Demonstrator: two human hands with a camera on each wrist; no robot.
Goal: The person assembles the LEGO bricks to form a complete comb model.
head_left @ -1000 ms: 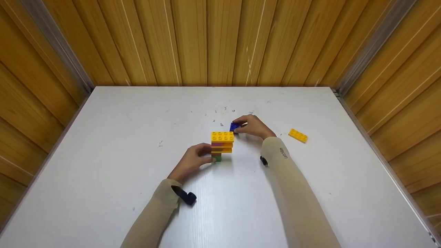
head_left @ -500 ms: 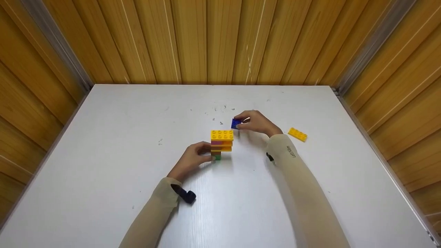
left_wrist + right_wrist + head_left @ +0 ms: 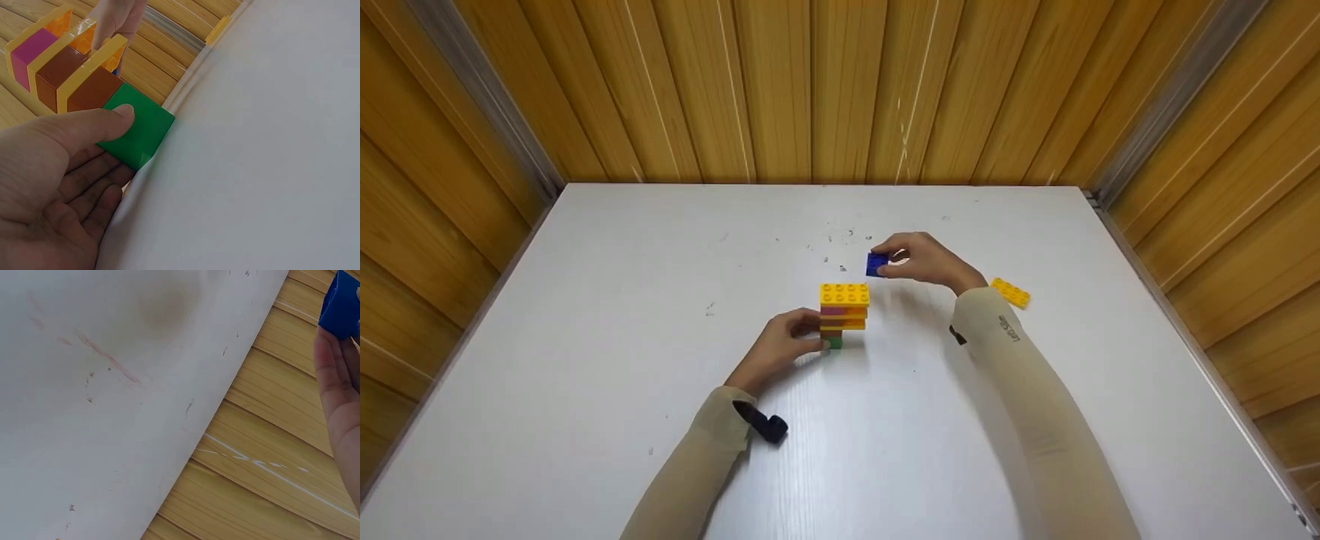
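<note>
A tower of toy building bricks stands on the table, with a green brick (image 3: 140, 124) at its foot. Above it come two brown bricks (image 3: 93, 90), a magenta brick (image 3: 31, 56) and thin yellow plates between and on top; the top plate (image 3: 844, 294) overhangs to the right. My left hand (image 3: 780, 345) grips the tower low down, its thumb on the green brick in the left wrist view. Between thumb and fingers my right hand (image 3: 926, 261) pinches a blue brick (image 3: 877, 264), raised off the table behind the tower and slightly to its right.
A loose yellow plate (image 3: 1011, 292) lies on the white table (image 3: 585, 337), to the right, partly behind the right sleeve. Wood-patterned walls (image 3: 840, 90) enclose the table at the back and both sides.
My right hand has lifted the blue brick and carried it slightly away and to the right. The left hand and the tower have stayed in place.
</note>
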